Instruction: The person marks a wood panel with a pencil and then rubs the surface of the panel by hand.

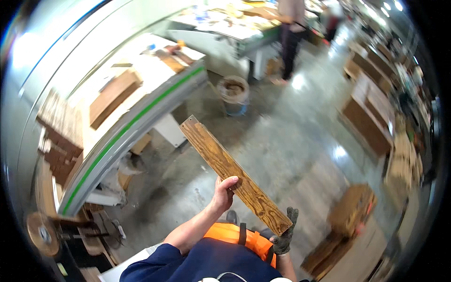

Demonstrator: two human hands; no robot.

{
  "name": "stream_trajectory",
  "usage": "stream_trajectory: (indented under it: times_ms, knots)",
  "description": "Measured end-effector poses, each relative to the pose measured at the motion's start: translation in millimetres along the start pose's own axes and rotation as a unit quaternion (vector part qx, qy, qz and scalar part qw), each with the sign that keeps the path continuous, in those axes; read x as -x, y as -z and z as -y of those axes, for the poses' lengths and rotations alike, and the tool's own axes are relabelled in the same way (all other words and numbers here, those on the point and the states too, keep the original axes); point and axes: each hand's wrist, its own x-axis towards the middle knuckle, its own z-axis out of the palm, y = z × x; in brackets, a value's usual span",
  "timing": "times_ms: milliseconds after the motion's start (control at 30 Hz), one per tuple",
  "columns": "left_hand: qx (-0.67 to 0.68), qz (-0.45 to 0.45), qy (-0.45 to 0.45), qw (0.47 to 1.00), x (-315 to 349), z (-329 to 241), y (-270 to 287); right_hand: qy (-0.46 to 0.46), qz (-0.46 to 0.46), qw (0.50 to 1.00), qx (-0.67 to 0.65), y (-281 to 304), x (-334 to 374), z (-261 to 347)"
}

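A long, narrow brown wooden board (235,176) with dark, wavy grain slants across the space in front of me. My left hand (223,191) is bare and closed on its near edge around the middle, the thumb lying over the top face. A dark grey-green work glove covers my right hand (284,237). This hand is at the board's lower right end, with fingers stretched out and apart; the board's corner sits by the palm, and I cannot tell how firmly they touch. Small holes show at the board's far end.
At left stands a workbench (136,110) with a green stripe, carrying a brown board (114,97) and stacked wood pieces (61,136). A white bucket (233,94) stands on the floor beyond. Wooden pieces (352,209) lie at right, near brown panels (369,115). Another person (291,35) stands farther off.
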Motion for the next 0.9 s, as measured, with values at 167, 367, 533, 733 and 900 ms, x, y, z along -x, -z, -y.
stream_trajectory:
  times_ms: [167,367,533,733,900]
  knots:
    - [0.075,-0.112,-0.11,0.985,-31,-117,74,-0.019,0.195,0.981,-0.015,-114,-121,-19]
    - [0.116,-0.251,-0.162,0.947,2,-210,124,-0.18,0.389,0.903,-0.036,-197,-206,-95]
    - [0.145,-0.328,-0.238,0.903,-9,-294,179,0.479,0.183,0.805,0.297,-341,-259,-35]
    - [0.135,-0.398,-0.279,0.863,-48,-379,252,0.665,0.291,0.624,0.288,-490,-330,-20]
    - [0.219,-0.441,-0.279,0.824,-76,-442,302,0.705,0.326,0.518,0.358,-594,-355,-24]
